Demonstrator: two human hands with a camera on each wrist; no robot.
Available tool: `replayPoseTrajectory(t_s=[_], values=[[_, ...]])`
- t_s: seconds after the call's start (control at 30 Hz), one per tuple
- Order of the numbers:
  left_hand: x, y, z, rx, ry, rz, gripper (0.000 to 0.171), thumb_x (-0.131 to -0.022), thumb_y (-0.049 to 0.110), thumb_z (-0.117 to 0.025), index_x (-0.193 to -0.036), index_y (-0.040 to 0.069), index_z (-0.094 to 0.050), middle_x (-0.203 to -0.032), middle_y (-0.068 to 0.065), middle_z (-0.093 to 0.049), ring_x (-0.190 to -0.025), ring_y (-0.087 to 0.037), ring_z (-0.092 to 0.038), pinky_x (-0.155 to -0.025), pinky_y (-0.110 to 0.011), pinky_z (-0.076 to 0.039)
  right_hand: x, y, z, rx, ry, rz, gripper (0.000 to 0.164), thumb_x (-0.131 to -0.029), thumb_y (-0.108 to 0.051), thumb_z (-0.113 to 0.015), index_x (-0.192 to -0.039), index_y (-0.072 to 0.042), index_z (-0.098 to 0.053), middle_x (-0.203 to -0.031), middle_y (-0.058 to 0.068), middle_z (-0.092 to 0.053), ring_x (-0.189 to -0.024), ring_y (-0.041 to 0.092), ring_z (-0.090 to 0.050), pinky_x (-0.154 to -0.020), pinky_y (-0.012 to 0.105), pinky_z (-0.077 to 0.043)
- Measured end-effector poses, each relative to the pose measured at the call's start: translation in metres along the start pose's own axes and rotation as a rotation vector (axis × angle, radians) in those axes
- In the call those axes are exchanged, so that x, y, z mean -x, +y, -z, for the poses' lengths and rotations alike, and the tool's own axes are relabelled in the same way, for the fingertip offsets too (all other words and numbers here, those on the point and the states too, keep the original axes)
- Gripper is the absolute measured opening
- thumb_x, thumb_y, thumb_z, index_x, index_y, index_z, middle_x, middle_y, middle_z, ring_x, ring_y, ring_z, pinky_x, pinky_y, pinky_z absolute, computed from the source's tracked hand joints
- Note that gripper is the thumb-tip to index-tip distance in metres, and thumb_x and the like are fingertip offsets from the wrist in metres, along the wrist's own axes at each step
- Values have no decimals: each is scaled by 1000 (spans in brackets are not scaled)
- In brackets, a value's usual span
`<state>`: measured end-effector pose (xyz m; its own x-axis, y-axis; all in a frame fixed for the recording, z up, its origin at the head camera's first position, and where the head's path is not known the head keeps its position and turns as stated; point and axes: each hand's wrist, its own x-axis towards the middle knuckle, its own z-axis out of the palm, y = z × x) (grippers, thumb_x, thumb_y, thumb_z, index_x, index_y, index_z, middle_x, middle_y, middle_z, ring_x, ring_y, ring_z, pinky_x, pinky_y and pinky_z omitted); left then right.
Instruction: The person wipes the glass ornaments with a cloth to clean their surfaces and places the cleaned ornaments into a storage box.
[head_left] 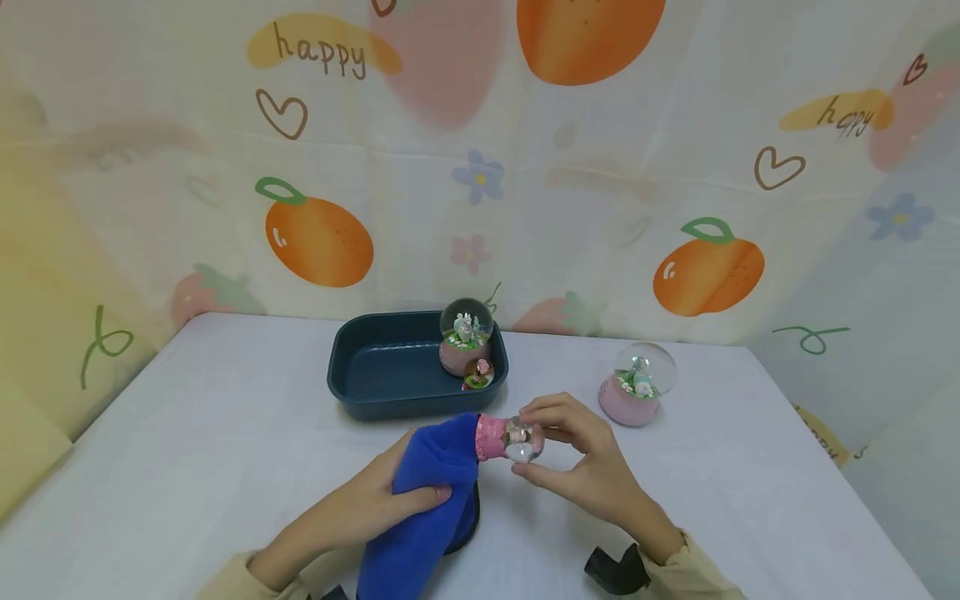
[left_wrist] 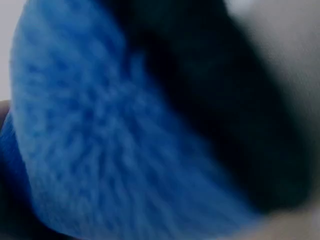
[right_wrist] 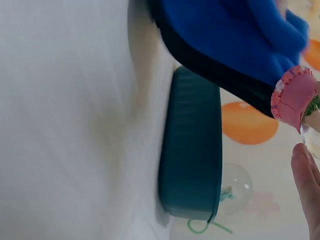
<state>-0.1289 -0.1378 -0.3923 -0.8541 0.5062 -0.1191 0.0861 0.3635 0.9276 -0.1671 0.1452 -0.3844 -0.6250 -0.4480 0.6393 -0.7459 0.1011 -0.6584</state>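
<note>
Head view forward-down, wrists' close (cloth (head_left: pixel 420 535) shared)

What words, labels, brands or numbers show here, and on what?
"happy": on the backdrop, upper-left yellow patch.
"happy": on the upper-right yellow patch.
"ppy", apparently, partly cut off: on the lower-right yellow patch.
On a brownish patch at far left: marks too faint to read.
Nothing readable on the tray, blue cloth, held snow globe or other snow globes.

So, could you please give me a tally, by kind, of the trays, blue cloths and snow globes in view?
Tray: 1
Blue cloth: 1
Snow globes: 4 (large globe and small globe in the tray, table globe, held globe)
Total: 6
</note>
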Motion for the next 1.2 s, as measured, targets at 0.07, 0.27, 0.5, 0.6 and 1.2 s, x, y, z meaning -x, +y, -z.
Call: replayPoseTrajectory(t_s=[0.07, 0.27, 0.5, 0.6, 1.2], values=[[-1, -2, 0, -16, -71, 21, 62, -96, 40, -61, -145, 15, -33, -136, -9, -53, -121, -27, -54, -95, -55, -50, -4, 3, 0, -9, 6, -31, 52, -71, 5, -85, -118, -4, -64, -115, 14, -62, -106, 9, -62, -87, 26, -57], [-1, -9, -4, -53, -188, 14, 55, -95, 41, -62, -138, 15, -38, -125, -4, -59, -111, -20, -58, -88, -43, -53, -23, 13, -6, -12, 25, -84, 53, -73, 4, -84, -121, -3, -63, -118, 15, -64, -104, 10, -63, -88, 25, -56], [-1, -11, -7, -65, -194, 8, 51, -96, 41, -61, -135, 16, -40, -121, -2, -59, -106, -16, -59, -83, -32, -52, -43, 30, -20, 53, 13, -46, 49, -77, 1, -82, -121, -2, -62, -118, 15, -65, -102, 18, -67, -88, 28, -57], [-2, -11, -7, -72, -185, -2, 50, -96, 42, -62, -134, 17, -41, -119, -2, -60, -105, -15, -60, -82, -29, -51, -52, 37, -24, 82, 13, -35, 48, -77, 0, -82, -120, -2, -62, -118, 15, -66, -100, 23, -69, -87, 31, -57], [-3, -10, -13, -111, -153, -104, 43, -89, 42, -72, -124, 30, -50, -111, 10, -66, -98, -6, -62, -82, -25, -50, -93, 62, -39, 278, -134, -83, 44, -80, -10, -82, -121, -6, -67, -124, 9, -66, -111, 21, -65, -89, 31, -56]])
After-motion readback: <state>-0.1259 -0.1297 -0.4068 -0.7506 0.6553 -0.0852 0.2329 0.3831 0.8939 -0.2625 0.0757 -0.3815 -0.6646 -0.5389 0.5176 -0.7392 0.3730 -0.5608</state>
